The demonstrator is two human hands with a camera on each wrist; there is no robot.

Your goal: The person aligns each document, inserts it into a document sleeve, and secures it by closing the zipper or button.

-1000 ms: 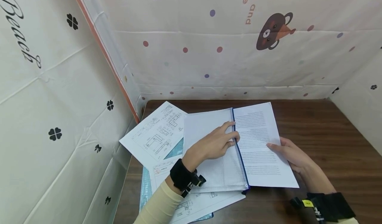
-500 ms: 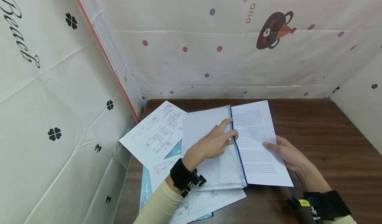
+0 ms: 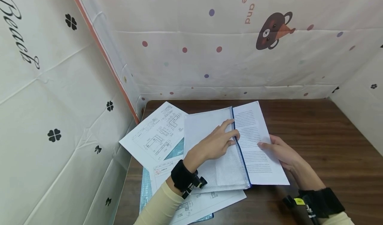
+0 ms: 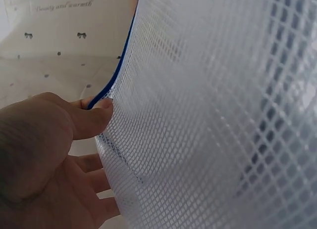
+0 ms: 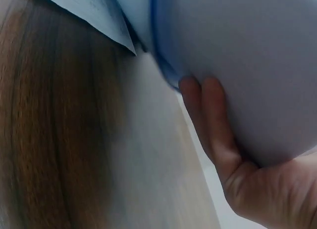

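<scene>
Two hands: left hand [image 3: 216, 144] holds one mesh pouch [image 3: 221, 171], right hand [image 3: 281, 151] one printed sheet [image 3: 254, 131].

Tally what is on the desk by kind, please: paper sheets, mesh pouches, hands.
Printed text sheet: 1
Drawing sheets: 2
Mesh pouches: 2
Hands, left hand and right hand: 2
Total: 7

A makeshift desk booth — wooden table [image 3: 314, 128] walled by printed cloth sheets [image 3: 239, 52]
</scene>
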